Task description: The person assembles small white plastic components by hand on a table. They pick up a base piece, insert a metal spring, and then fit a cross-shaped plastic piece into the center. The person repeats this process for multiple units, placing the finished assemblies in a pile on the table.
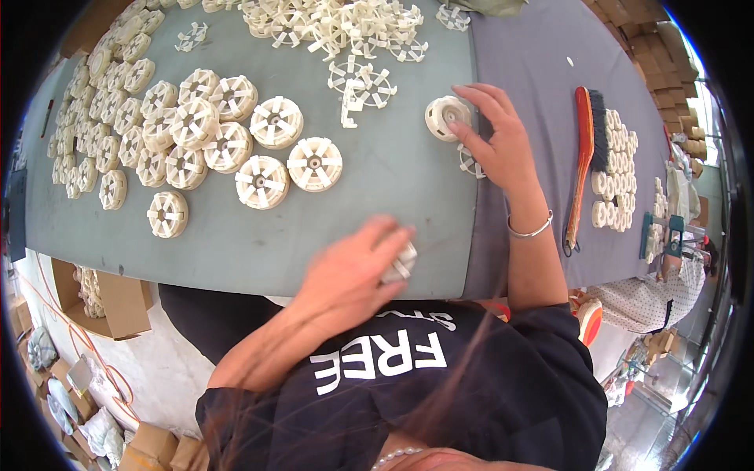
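My right hand (503,145) has its thumb and fingers round a cream plastic wheel-like disc (438,119) with a hollow centre, near the right side of the grey-green mat. Partly behind those fingers lies a thin spoked clip ring (470,163). Close to the mat's front edge, my left hand (338,271) is blurred by motion, its fingers curled on a whitish round part (404,264), mostly hidden. Left of centre sit several finished-looking discs with spoked tops (315,164). A tangled heap of loose spoked rings (338,23) covers the far middle of the mat.
A red-handled brush (583,157) lies on the grey cloth (542,94) at right, beside rows of small white rings (613,180). Many discs (118,94) crowd the far left. Below the table's left stands an open cardboard box (126,310). Another person's dotted sleeve (660,302) shows at right.
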Demonstrator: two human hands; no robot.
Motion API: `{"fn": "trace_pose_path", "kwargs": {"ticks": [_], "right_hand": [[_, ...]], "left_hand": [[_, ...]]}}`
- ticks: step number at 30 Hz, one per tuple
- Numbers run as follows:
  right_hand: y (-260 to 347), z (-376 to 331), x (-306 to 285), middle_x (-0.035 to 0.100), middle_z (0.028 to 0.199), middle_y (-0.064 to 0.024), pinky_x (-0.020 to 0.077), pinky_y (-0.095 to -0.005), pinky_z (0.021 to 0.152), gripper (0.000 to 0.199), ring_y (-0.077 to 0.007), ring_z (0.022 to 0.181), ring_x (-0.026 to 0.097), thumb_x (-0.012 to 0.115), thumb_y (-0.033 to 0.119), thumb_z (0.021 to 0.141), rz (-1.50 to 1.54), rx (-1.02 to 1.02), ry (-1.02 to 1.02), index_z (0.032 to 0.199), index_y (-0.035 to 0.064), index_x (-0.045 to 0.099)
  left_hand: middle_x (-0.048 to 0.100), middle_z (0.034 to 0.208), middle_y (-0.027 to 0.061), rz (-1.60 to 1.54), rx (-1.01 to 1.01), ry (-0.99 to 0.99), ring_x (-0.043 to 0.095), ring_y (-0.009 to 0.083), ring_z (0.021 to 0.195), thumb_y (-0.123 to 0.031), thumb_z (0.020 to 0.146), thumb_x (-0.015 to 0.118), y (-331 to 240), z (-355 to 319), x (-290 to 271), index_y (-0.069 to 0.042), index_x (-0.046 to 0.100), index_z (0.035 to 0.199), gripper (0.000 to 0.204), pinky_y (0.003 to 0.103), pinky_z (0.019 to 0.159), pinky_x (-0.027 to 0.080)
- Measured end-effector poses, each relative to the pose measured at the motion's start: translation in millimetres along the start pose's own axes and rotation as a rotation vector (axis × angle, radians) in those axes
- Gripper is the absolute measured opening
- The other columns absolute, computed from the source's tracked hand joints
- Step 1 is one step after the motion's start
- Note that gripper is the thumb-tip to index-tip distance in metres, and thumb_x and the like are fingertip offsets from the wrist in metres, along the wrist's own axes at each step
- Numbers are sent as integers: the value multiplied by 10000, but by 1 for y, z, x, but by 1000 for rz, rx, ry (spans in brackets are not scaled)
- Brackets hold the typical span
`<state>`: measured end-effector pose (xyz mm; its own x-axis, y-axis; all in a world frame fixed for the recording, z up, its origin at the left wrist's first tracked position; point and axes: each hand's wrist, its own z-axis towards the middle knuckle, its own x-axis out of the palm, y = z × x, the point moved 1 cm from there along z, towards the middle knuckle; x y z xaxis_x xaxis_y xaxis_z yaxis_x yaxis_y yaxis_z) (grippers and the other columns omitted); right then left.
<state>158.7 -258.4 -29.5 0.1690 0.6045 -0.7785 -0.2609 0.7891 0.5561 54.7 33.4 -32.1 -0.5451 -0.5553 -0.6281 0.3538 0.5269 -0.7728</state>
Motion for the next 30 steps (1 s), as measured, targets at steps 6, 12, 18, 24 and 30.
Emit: {"fn": "trace_pose_path", "kwargs": {"ticks": [6,12,18,24,30], "right_hand": [[32,-20,0,698,1375,-102,588,-400,976,552,-309,1134,695,911,241,852,-19,-158,172,1364,125,740],[20,-51,-33,718,1273,-90,584,-396,939,471,-294,1094,694,919,186,819,-215,-75,164,1255,97,767],[15,-67,-33,707,939,-54,506,-298,680,145,-165,772,640,827,132,940,182,117,206,1031,45,756],[25,-76,-28,658,736,-46,453,-291,590,178,-145,627,560,737,222,1044,401,612,391,1040,45,749],[46,-69,-26,707,930,-47,516,-310,654,374,-166,718,600,856,247,926,-25,300,222,1240,68,756]], "left_hand": [[607,1529,45,297,-111,-505,650,296,1336,-267,827,929,48,9,-36,-173,626,1537,778,420,987,605],[596,1557,52,239,-89,-457,675,277,1309,-373,856,907,16,24,-22,-152,585,1558,803,405,955,626],[613,1507,77,158,-59,-369,725,288,1174,-317,915,854,14,65,3,-141,566,1553,722,403,857,633],[631,1482,72,26,-33,-225,706,301,1202,-217,878,869,20,28,-5,-144,591,1527,710,409,884,619],[647,1448,68,-81,-23,-297,708,289,1191,-202,857,893,16,3,-10,-152,634,1500,694,399,907,613]]}}
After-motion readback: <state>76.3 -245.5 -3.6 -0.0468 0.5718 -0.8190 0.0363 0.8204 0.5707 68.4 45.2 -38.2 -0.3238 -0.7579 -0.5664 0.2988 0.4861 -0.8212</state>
